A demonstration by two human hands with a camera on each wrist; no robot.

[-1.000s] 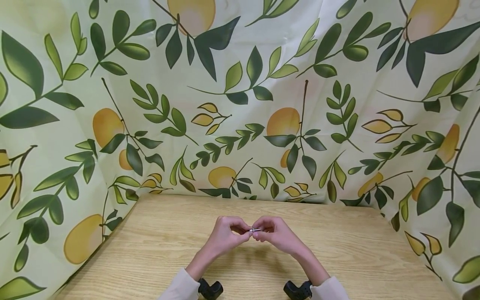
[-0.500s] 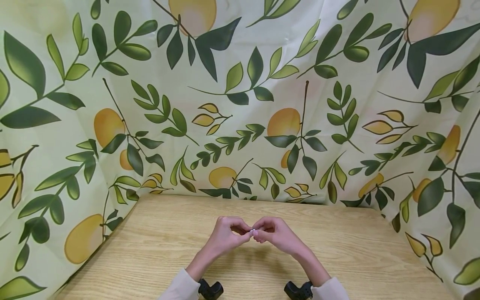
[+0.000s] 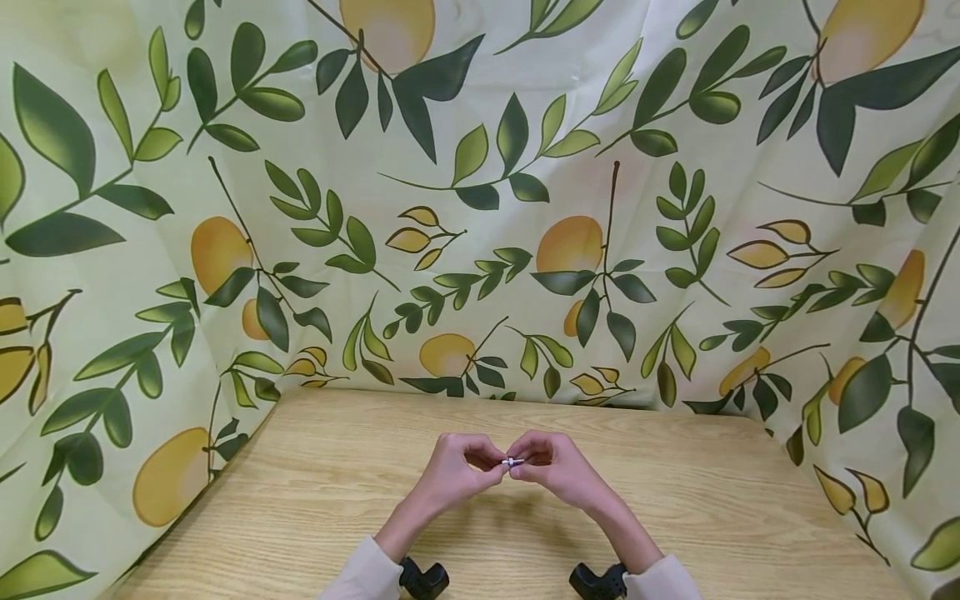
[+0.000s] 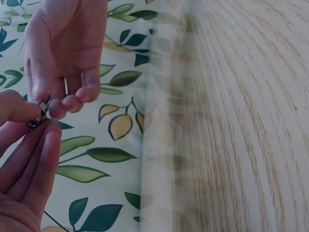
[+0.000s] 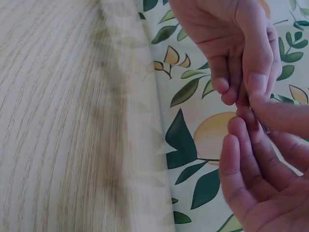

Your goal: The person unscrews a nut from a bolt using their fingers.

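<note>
A small silver bolt (image 3: 513,462) with a wider collar lies sideways between my two hands, above the table. My left hand (image 3: 459,471) pinches its left end between thumb and forefinger. At its other side, my right hand (image 3: 551,471) has thumb and fingertips curled round the thin shaft. In the left wrist view the metal piece (image 4: 39,115) shows dark and shiny at the meeting fingertips. From the right wrist, the fingers (image 5: 248,145) hide nearly all of it.
A wood-grain table (image 3: 337,500) lies under my hands. Behind it and at both sides hangs a cloth (image 3: 465,275) printed with leaves and orange fruit. Black devices (image 3: 424,579) are strapped at both wrists, by the light sleeves (image 3: 363,575).
My right thumb and fingertips closed over the bolt half a second ago and are now spread a little, showing its shaft again. The left hand stays in place.
</note>
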